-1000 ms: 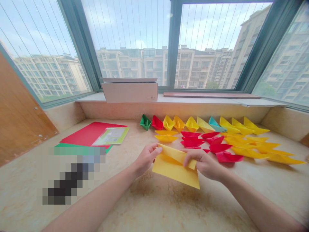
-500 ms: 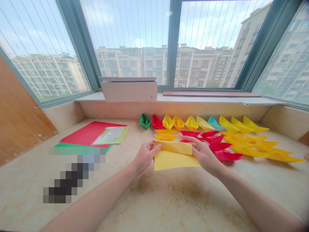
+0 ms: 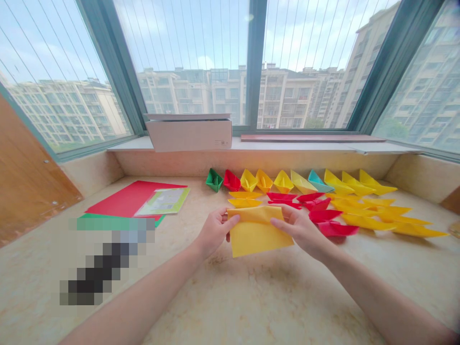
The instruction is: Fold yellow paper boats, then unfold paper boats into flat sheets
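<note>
Looking out, a big window [image 3: 255,62] with dark green frames fills the top, and tall tan buildings stand outside it. Below it is a long stone counter [image 3: 251,306]. A wooden panel [image 3: 25,182] stands at the counter's left edge. A low wall rises along the back edge, up to a window ledge [image 3: 125,143]. On the ledge sit one white cardboard box [image 3: 189,135] and one flat brown board [image 3: 309,138].

On the left of the counter lie one red paper sheet [image 3: 122,199], one green paper sheet [image 3: 86,216] under it, and one pale green packet [image 3: 163,201] on top. A blurry patch [image 3: 104,261] hides the spot below them.

Ten paper boats stand in a back row: one green boat [image 3: 214,180], one red boat [image 3: 232,180], one teal boat [image 3: 318,181], and seven yellow boats [image 3: 283,182]. More yellow boats [image 3: 366,221] and red boats [image 3: 323,215] lie flat in front, too bunched up to count.

One yellow paper [image 3: 258,235], folded over at the top, is up between the two hands, near the middle of the counter. The left hand [image 3: 214,232] has its grip clamped on the paper's left edge. The right hand [image 3: 302,231] has its grip clamped on the right edge, just beside the red boats. A wide stretch of counter lies between the left hand and the red sheet.
</note>
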A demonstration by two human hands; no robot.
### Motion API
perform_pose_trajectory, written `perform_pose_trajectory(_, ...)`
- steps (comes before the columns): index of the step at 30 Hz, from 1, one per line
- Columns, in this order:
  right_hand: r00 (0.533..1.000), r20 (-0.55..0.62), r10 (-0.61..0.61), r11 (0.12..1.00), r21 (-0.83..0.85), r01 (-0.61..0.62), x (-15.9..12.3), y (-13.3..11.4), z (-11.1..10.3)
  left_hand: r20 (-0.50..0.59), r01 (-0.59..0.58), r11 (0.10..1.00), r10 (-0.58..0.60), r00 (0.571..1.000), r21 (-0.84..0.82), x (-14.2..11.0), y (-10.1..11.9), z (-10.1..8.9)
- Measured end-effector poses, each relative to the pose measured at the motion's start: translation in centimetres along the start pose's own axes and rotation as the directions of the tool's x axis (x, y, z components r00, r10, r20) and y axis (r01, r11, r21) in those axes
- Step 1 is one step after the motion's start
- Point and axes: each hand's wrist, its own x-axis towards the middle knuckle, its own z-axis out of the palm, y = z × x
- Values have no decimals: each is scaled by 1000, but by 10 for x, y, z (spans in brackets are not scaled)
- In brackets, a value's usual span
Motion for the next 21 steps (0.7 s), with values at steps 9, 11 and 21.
perform_pose_trajectory(9, 995, -85, -52, 997, -63, 46, 4, 4, -8, 30, 7, 999, -8, 1000, 34, -1, -2, 1)
perform_pose_trajectory(11, 994, -100, -37, 999, -40, 33, 5, 5, -9, 37, 4, 1000, -6, 999, 29, -1, -2, 1)
perform_pose_trajectory(21, 985, -175, -3, 1000, -11, 2, 4, 5, -8, 81, 16, 1000, -14, 997, -24, -1, 0, 1)
